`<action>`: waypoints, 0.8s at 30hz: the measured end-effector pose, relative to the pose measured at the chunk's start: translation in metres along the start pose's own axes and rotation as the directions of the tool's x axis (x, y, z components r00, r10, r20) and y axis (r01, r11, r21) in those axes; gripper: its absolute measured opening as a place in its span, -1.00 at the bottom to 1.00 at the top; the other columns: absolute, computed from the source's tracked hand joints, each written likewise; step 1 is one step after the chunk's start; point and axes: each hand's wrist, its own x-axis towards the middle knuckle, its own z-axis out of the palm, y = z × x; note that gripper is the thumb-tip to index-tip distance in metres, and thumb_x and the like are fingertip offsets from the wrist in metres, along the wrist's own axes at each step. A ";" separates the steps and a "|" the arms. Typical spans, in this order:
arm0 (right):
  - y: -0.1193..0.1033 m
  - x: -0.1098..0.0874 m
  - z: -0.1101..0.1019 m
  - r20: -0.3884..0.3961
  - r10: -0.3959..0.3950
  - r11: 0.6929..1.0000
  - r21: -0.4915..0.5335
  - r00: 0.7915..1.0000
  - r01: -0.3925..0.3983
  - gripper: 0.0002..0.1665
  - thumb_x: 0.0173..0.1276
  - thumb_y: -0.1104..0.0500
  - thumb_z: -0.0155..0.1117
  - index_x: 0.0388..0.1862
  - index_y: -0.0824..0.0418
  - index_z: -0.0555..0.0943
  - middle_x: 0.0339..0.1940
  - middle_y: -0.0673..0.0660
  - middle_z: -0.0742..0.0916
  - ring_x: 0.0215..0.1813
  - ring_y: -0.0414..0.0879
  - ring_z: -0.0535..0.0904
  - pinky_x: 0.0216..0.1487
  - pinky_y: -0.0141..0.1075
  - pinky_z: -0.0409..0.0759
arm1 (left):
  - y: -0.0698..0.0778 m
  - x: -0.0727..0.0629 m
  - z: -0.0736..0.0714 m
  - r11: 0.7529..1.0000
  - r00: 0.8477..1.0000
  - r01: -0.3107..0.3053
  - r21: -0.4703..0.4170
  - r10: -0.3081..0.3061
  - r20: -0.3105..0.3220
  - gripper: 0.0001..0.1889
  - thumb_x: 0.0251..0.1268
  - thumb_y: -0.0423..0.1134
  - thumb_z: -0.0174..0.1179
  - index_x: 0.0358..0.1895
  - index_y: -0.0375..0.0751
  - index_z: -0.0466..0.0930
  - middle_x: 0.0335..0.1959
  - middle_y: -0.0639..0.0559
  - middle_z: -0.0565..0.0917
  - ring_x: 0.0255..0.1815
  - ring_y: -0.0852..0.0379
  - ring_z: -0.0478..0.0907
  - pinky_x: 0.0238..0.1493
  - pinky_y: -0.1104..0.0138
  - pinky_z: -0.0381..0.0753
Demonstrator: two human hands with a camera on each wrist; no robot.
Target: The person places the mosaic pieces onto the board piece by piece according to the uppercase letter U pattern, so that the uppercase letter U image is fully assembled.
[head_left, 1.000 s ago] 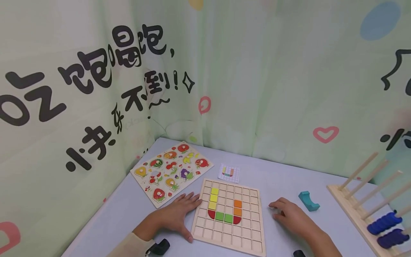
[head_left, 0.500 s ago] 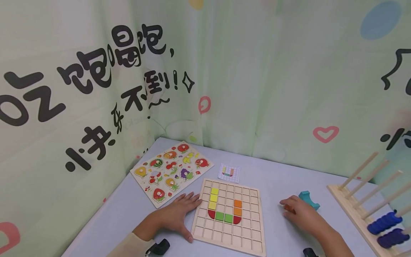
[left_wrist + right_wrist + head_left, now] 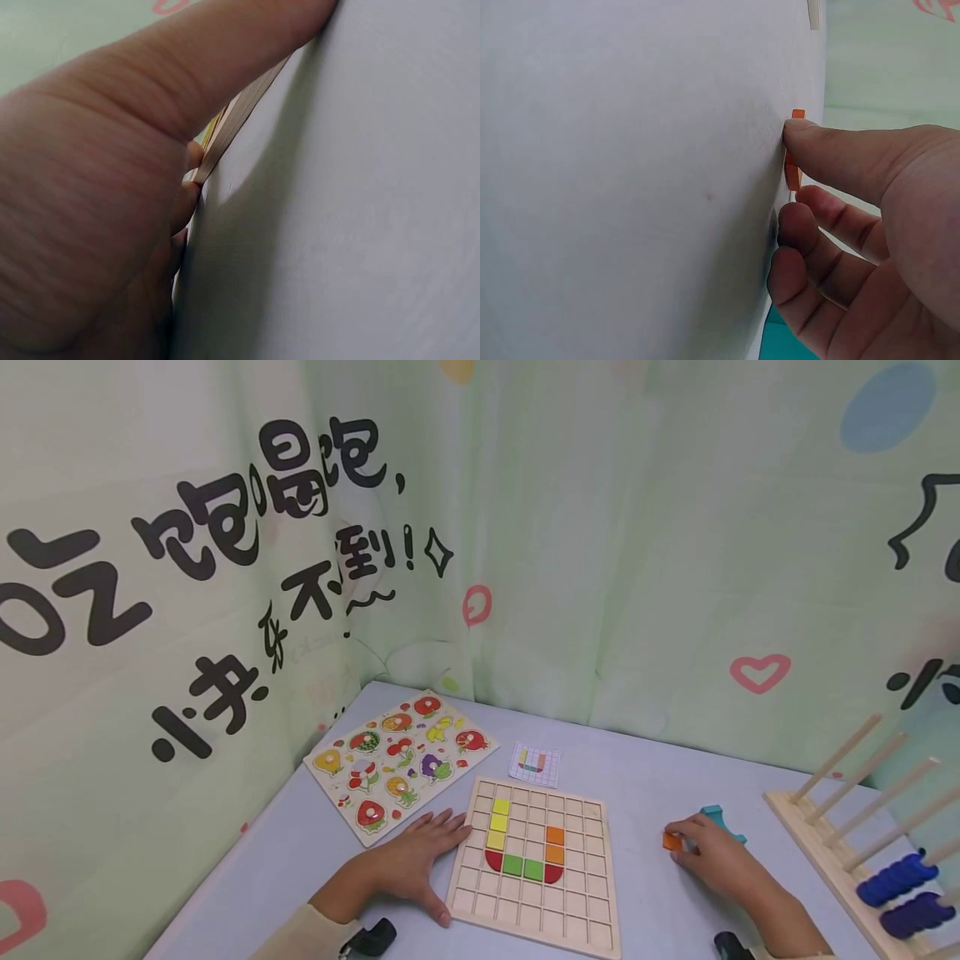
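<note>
My right hand (image 3: 712,853) pinches an orange square tile (image 3: 671,842) between thumb and fingers, low over the table to the right of the board. In the right wrist view the orange tile (image 3: 793,178) shows edge-on beside the thumb. My left hand (image 3: 420,857) lies with spread fingers at the left edge of the wooden grid board (image 3: 517,914), thumb by its lower corner. On the board, yellow tiles (image 3: 497,822), green tiles (image 3: 522,867), orange tiles (image 3: 555,845) and two red rounded corner pieces (image 3: 553,873) form a U.
Behind the board lies a small pattern card (image 3: 551,768) printed with a U. A fruit puzzle board (image 3: 386,747) is at the back left. A teal curved block (image 3: 716,814) sits just behind my right hand. Farther right stands a wooden peg rack (image 3: 817,852) with blue beads.
My right hand has moved right, away from the board, toward the teal block. An orange tile now shows between its fingers. The left hand and the board have stayed put.
</note>
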 end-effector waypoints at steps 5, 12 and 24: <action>0.001 0.001 -0.001 0.008 -0.006 1.000 0.011 1.000 0.006 -0.59 0.25 0.18 0.41 0.07 0.26 0.62 -0.07 0.14 0.60 0.03 0.16 0.54 0.01 0.13 0.53 | 0.000 -0.001 -0.001 1.000 1.000 0.001 0.001 -0.001 0.002 0.29 -0.38 0.57 0.31 0.56 0.13 0.02 0.57 0.19 -0.06 0.57 0.07 -0.26 0.49 -0.01 -0.28; -0.001 0.002 -0.002 -0.003 -0.044 0.999 -0.012 0.999 0.044 -0.64 0.25 0.22 0.39 0.02 0.28 0.63 -0.12 0.12 0.62 -0.01 0.13 0.55 0.01 0.12 0.54 | 0.001 0.000 0.000 1.000 1.000 0.003 0.006 -0.003 0.000 0.30 -0.38 0.56 0.33 0.56 0.11 0.02 0.57 0.18 -0.05 0.57 0.07 -0.24 0.49 0.00 -0.26; -0.010 0.005 0.003 -0.023 -0.057 0.998 -0.028 0.998 0.057 -0.66 0.26 0.23 0.38 0.01 0.26 0.65 -0.12 0.09 0.64 -0.03 0.09 0.56 0.01 0.10 0.54 | -0.003 0.002 0.003 1.000 1.000 0.005 0.020 -0.005 0.001 0.31 -0.40 0.59 0.30 0.57 0.13 0.00 0.58 0.21 -0.07 0.57 0.09 -0.26 0.49 0.01 -0.25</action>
